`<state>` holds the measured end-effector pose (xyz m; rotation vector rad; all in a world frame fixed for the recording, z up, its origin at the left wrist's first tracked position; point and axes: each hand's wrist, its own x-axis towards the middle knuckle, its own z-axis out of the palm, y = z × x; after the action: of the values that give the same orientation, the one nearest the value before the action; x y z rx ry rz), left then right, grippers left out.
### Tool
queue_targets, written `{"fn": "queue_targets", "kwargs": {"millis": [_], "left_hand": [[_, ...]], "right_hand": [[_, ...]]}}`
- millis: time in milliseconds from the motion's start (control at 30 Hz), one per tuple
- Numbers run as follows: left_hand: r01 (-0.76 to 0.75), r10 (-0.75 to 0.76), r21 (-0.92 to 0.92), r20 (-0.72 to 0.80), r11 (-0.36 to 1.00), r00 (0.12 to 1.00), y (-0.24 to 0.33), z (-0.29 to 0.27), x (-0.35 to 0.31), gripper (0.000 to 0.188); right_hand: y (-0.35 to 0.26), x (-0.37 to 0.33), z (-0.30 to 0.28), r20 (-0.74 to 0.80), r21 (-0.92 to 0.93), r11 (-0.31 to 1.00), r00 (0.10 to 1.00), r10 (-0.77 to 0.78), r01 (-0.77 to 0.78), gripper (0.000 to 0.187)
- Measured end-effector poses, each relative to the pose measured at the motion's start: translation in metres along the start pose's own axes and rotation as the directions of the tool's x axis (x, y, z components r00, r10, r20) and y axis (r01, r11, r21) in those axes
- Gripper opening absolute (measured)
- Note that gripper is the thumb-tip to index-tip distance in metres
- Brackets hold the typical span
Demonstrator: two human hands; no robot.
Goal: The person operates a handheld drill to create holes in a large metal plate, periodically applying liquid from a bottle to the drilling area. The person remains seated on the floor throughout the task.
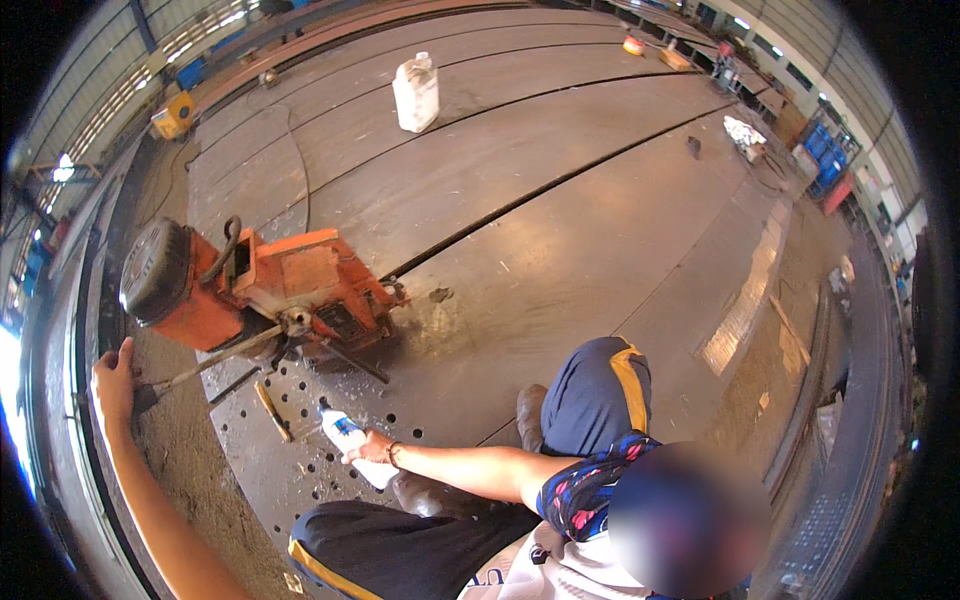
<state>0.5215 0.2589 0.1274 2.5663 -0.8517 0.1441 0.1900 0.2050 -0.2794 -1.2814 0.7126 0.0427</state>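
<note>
At the left, my left hand (pixel 114 388) is at the dark grip end of a long feed lever (pixel 215 357), with one finger or the thumb pointing up. The lever runs to the hub of an orange magnetic drill (pixel 310 275) with a black motor (pixel 158 270), standing on a large steel plate (pixel 540 215). In my right hand (pixel 372 447) is a white squeeze bottle (pixel 343 428) with a blue label, tilted with its top toward the drill. The fingers wrap round its middle. Drilled holes (pixel 311 468) and metal shavings surround the bottle. The drill's bit is hidden.
A slim yellow-and-dark tool (pixel 271 411) lies near the plate's left edge. Farther off stands a white jug (pixel 416 93). A cable (pixel 301 160) runs across the plate behind the drill. My bent knees (pixel 598 392) are close to the work. A yellow machine (pixel 174 115) stands at the far left.
</note>
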Motion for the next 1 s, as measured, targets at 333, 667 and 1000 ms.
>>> {"fn": "queue_targets", "kwargs": {"millis": [333, 667, 1000], "left_hand": [[-0.004, -0.004, -0.095, -0.079, 0.995, 0.997, -0.009, 0.008, 0.005, 0.069], [-0.127, 0.139, -0.090, 0.143, 0.988, 0.980, -0.043, 0.031, 0.051, 0.070], [-0.076, 0.093, -0.124, 0.136, 0.989, 0.986, -0.073, 0.037, 0.064, 0.069]], "right_hand": [[-0.006, -0.017, -0.007, -0.021, 0.004, 0.980, 0.980, 0.199, -0.199, 0.043], [-0.003, -0.008, -0.026, -0.029, 0.024, 0.995, 0.995, 0.094, -0.093, 0.044], [-0.013, 0.004, -0.020, 0.024, -0.016, 0.999, 0.999, 0.041, -0.041, 0.045]]}}
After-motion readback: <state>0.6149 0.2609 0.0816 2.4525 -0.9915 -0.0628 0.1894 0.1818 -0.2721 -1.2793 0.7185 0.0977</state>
